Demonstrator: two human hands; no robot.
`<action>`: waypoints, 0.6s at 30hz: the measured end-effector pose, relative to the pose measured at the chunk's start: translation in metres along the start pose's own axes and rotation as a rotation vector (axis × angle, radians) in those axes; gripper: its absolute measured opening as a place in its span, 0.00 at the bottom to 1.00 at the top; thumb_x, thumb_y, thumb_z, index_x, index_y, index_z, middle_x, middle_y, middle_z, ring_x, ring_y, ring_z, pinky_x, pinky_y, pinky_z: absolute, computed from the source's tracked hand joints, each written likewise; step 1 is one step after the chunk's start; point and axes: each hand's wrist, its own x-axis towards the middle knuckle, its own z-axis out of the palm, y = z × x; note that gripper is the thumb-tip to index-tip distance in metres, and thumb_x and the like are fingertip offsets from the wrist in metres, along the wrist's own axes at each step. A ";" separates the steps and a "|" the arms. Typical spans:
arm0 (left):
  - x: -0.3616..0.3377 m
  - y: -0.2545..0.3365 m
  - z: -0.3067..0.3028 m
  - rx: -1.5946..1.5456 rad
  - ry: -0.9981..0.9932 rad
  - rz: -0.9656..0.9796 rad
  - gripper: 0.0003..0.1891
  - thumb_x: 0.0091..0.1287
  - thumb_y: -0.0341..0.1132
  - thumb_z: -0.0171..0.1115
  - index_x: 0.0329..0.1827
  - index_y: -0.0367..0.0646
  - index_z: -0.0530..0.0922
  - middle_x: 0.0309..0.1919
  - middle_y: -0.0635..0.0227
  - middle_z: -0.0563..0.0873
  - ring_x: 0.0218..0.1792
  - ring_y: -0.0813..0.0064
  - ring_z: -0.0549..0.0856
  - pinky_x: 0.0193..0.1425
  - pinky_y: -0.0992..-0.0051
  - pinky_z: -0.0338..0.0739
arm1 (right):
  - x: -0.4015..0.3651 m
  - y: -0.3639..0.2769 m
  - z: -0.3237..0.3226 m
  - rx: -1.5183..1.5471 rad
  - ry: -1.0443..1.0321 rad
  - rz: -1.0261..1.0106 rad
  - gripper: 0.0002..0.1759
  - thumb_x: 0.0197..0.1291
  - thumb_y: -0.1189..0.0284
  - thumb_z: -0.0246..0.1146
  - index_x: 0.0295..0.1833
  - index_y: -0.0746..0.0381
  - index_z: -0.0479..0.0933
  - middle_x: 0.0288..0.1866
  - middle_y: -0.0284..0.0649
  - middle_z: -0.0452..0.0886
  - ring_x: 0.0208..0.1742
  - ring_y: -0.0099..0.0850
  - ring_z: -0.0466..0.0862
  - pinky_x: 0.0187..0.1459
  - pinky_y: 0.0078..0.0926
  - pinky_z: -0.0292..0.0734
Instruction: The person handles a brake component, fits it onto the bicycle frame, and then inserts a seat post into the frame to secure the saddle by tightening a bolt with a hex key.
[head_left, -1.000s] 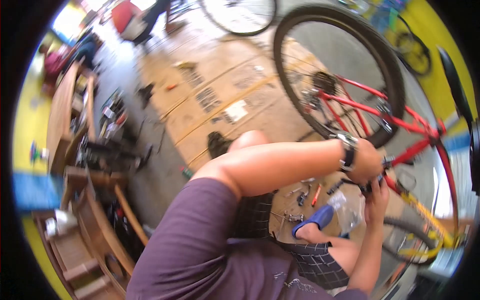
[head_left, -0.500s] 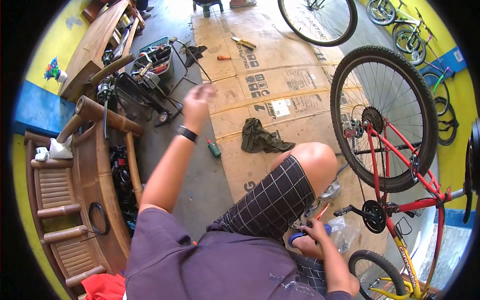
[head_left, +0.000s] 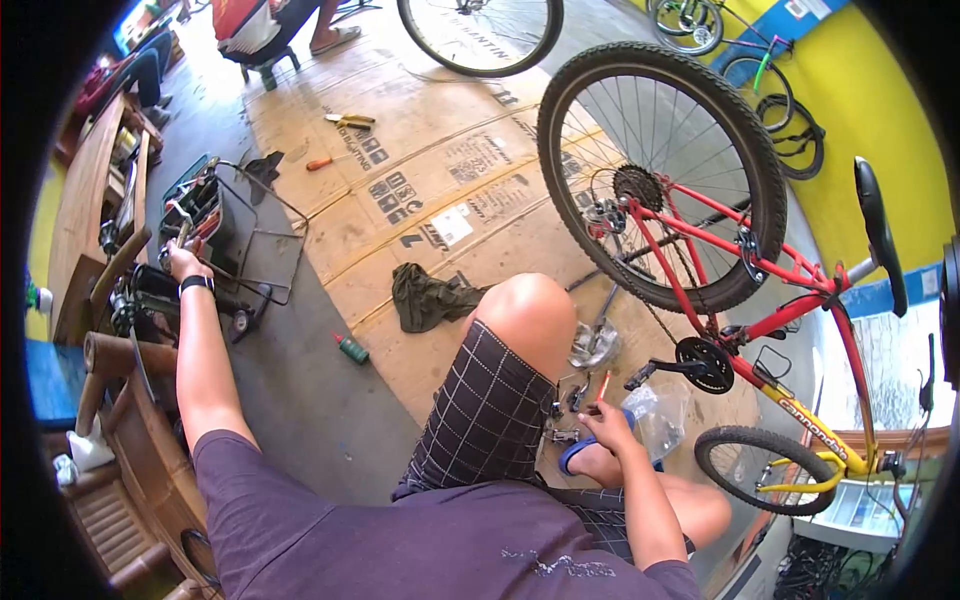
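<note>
Brown cardboard (head_left: 350,215): flattened sheets over grey floor (head_left: 310,425); left edge slants, bare floor beyond leaving the left arm open room.

Bicycle (head_left: 780,321), red and yellow: right side, rear wheel over the cardboard. Neither hand on it now; a second ago both met by its crank (head_left: 705,365), so work there appears paused.

Tool crate (head_left: 185,177), green-rimmed: far left.

Left hand (head_left: 186,261): since swung across to the crate; grip among tools, whether closed on one cannot be told.

Right hand (head_left: 606,428): low by the blue slipper (head_left: 570,458); fingers bent, grip contents indistinct; room tight between knee (head_left: 530,315) and plastic bag (head_left: 660,425).

Bottle (head_left: 352,349), green: at the cardboard's edge.
</note>
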 end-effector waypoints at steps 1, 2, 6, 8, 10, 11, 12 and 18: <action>-0.010 0.003 0.002 -0.026 -0.027 -0.055 0.30 0.80 0.58 0.38 0.56 0.40 0.77 0.31 0.60 0.87 0.32 0.67 0.88 0.39 0.72 0.87 | -0.006 -0.011 -0.009 0.008 0.017 -0.018 0.27 0.61 0.60 0.72 0.58 0.68 0.80 0.52 0.54 0.86 0.46 0.42 0.89 0.50 0.35 0.83; -0.020 0.006 0.005 -0.001 -0.033 -0.131 0.35 0.79 0.62 0.31 0.55 0.40 0.77 0.35 0.56 0.89 0.36 0.63 0.90 0.42 0.65 0.87 | -0.014 -0.021 -0.019 0.008 0.013 -0.026 0.27 0.61 0.60 0.72 0.59 0.68 0.80 0.53 0.54 0.86 0.47 0.41 0.89 0.50 0.35 0.83; 0.002 0.004 0.003 -0.081 -0.246 -0.268 0.29 0.78 0.51 0.33 0.51 0.39 0.81 0.40 0.58 0.91 0.45 0.59 0.91 0.51 0.58 0.84 | -0.044 -0.047 -0.047 -0.057 -0.020 -0.136 0.26 0.61 0.63 0.72 0.60 0.67 0.79 0.53 0.52 0.85 0.51 0.42 0.87 0.53 0.35 0.82; 0.013 0.007 0.003 -0.107 -0.269 -0.323 0.23 0.72 0.40 0.37 0.46 0.35 0.80 0.39 0.54 0.90 0.41 0.59 0.91 0.50 0.58 0.85 | -0.052 -0.040 -0.055 -0.103 -0.049 -0.198 0.28 0.60 0.62 0.73 0.61 0.68 0.78 0.55 0.54 0.84 0.55 0.46 0.86 0.55 0.37 0.81; 0.021 0.008 0.001 -0.218 -0.296 -0.414 0.20 0.67 0.36 0.38 0.39 0.30 0.78 0.33 0.51 0.87 0.35 0.59 0.89 0.47 0.57 0.85 | -0.063 -0.044 -0.062 -0.070 -0.052 -0.148 0.28 0.59 0.63 0.73 0.60 0.68 0.79 0.54 0.55 0.84 0.54 0.48 0.85 0.56 0.38 0.80; 0.029 0.007 0.001 -0.223 -0.319 -0.432 0.19 0.67 0.35 0.38 0.36 0.30 0.77 0.29 0.53 0.85 0.31 0.61 0.86 0.45 0.57 0.85 | -0.066 -0.044 -0.064 -0.052 -0.053 -0.120 0.28 0.58 0.64 0.74 0.60 0.68 0.79 0.54 0.55 0.84 0.53 0.49 0.85 0.56 0.38 0.80; 0.036 0.006 0.001 -0.227 -0.343 -0.455 0.18 0.67 0.35 0.38 0.33 0.30 0.75 0.26 0.54 0.83 0.27 0.62 0.83 0.43 0.57 0.85 | -0.068 -0.043 -0.065 -0.045 -0.044 -0.110 0.27 0.58 0.64 0.74 0.59 0.68 0.79 0.53 0.54 0.84 0.53 0.49 0.85 0.56 0.38 0.80; 0.002 0.012 0.008 -0.185 -0.199 -0.345 0.25 0.81 0.50 0.35 0.35 0.41 0.71 0.15 0.74 0.66 0.14 0.76 0.65 0.31 0.65 0.76 | -0.072 -0.030 -0.060 -0.051 -0.024 -0.093 0.25 0.58 0.69 0.73 0.59 0.68 0.79 0.50 0.52 0.86 0.48 0.41 0.87 0.50 0.34 0.82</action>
